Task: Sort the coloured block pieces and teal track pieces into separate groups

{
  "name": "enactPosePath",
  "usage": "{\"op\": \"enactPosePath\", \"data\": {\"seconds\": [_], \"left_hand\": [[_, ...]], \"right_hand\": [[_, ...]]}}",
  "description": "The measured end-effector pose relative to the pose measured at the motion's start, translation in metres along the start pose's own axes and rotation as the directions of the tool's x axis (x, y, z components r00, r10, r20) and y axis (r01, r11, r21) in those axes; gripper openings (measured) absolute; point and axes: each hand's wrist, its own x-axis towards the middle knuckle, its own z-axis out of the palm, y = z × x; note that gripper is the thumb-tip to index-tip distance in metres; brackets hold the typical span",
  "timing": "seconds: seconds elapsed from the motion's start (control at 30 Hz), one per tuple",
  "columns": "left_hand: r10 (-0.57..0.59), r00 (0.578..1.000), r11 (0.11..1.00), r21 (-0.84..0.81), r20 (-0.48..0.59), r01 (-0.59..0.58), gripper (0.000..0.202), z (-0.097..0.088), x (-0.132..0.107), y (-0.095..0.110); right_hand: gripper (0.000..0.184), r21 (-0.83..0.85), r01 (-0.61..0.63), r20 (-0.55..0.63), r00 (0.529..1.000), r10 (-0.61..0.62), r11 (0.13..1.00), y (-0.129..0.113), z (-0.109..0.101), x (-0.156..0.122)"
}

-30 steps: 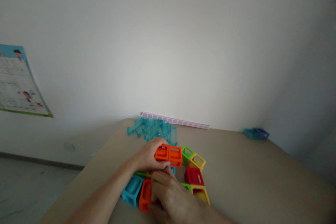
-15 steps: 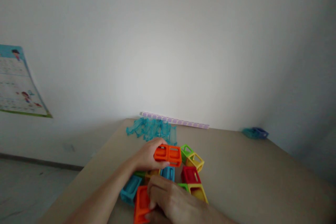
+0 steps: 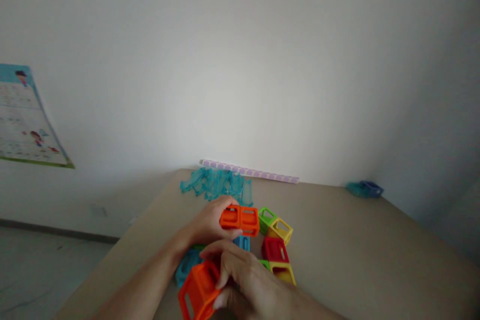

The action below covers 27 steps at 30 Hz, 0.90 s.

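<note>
My left hand (image 3: 217,220) is closed round a joined pair of orange open-sided toy blocks (image 3: 248,220), thumb below and fingers above. Nearer to me, my right hand (image 3: 240,277) pinches another orange block (image 3: 200,287), which is tilted. Partly covered by my hands are a teal block (image 3: 186,265) on the left and a blue block (image 3: 243,243) in the middle. To the right lie a red block (image 3: 275,250) touching a yellow block (image 3: 283,272). Behind them a green block (image 3: 266,219) sits against a second yellow block (image 3: 280,231).
Translucent teal track-like pieces (image 3: 219,185) lie at the back of the table (image 3: 337,250). A purple patterned strip (image 3: 249,171) runs along the wall. In the far right corner sit a dark blue block (image 3: 371,190) and a teal piece (image 3: 356,189). A poster (image 3: 32,117) hangs at left.
My right hand has turned and tilted the orange block, bringing it slightly left. The left hand and its orange blocks stay almost in place. The red block has shifted slightly right.
</note>
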Motion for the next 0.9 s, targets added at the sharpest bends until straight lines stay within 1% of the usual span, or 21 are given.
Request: {"op": "enactPosePath", "data": {"seconds": [0.07, 0.13, 0.2, 0.23, 0.3, 0.37, 0.4, 0.47, 0.57, 0.63, 0.67, 0.73, 0.8, 0.9], "left_hand": [[-0.004, 1.000, 1.000, -0.010, -0.010, 0.004, 0.033, 0.000, 0.000, 0.000], [-0.011, 1.000, 0.999, -0.034, -0.015, 0.011, 0.033, 0.000, 0.000, -0.001], [-0.026, 1.000, 0.997, -0.074, -0.013, 0.025, 0.034, -0.001, 0.000, -0.002], [-0.037, 0.999, 0.995, -0.095, -0.012, 0.036, 0.034, -0.002, 0.001, -0.003], [-0.054, 0.998, 0.990, -0.131, -0.012, 0.052, 0.035, -0.002, 0.001, -0.004], [-0.059, 0.998, 0.987, -0.148, -0.009, 0.057, 0.035, -0.002, 0.001, -0.005], [-0.059, 0.998, 0.987, -0.152, -0.008, 0.057, 0.035, -0.002, 0.002, -0.006], [-0.064, 0.998, 0.986, -0.157, -0.006, 0.063, 0.035, -0.002, 0.002, -0.008], [-0.109, 0.994, 0.977, -0.185, -0.015, 0.104, 0.038, 0.000, 0.003, -0.011], [-0.148, 0.989, 0.959, -0.247, -0.015, 0.140, 0.039, 0.002, 0.003, -0.014], [-0.163, 0.987, 0.947, -0.282, -0.014, 0.152, 0.038, 0.003, 0.003, -0.015], [-0.177, 0.984, 0.933, -0.321, -0.015, 0.164, 0.037, 0.005, 0.004, -0.017], [-0.180, 0.983, 0.932, -0.322, -0.019, 0.165, 0.037, 0.006, 0.004, -0.018], [-0.171, 0.985, 0.930, -0.331, -0.007, 0.159, 0.036, 0.007, 0.004, -0.017]], "right_hand": [[0.019, 0.021, 0.004, -0.019, 1.000, -0.003, 1.000, 0.001, 0.001, -0.001], [0.018, 0.017, -0.033, -0.020, 0.999, 0.034, 0.999, 0.004, 0.003, -0.003], [0.023, 0.006, -0.086, -0.044, 0.995, 0.086, 0.996, 0.006, 0.004, -0.006], [0.029, 0.009, -0.119, -0.059, 0.991, 0.119, 0.993, 0.007, 0.004, -0.006], [0.047, 0.028, -0.179, -0.088, 0.980, 0.181, 0.983, 0.006, 0.004, -0.006], [0.066, 0.033, -0.218, -0.109, 0.969, 0.220, 0.975, 0.002, 0.001, -0.004], [0.072, 0.025, -0.228, -0.111, 0.967, 0.229, 0.973, -0.001, 0.000, -0.002], [0.070, 0.008, -0.259, -0.119, 0.959, 0.258, 0.966, -0.004, 0.000, 0.001], [0.062, -0.042, -0.364, -0.186, 0.918, 0.351, 0.930, -0.001, 0.003, 0.004], [0.063, -0.099, -0.420, -0.240, 0.890, 0.388, 0.902, 0.004, 0.006, 0.003], [0.065, -0.124, -0.435, -0.247, 0.884, 0.397, 0.892, 0.007, 0.008, 0.002], [0.068, -0.145, -0.452, -0.228, 0.881, 0.415, 0.880, 0.011, 0.009, 0.000], [0.069, -0.150, -0.454, -0.213, 0.882, 0.420, 0.878, 0.012, 0.010, -0.002], [0.062, -0.173, -0.400, -0.173, 0.912, 0.372, 0.900, 0.011, 0.008, -0.002]]}}
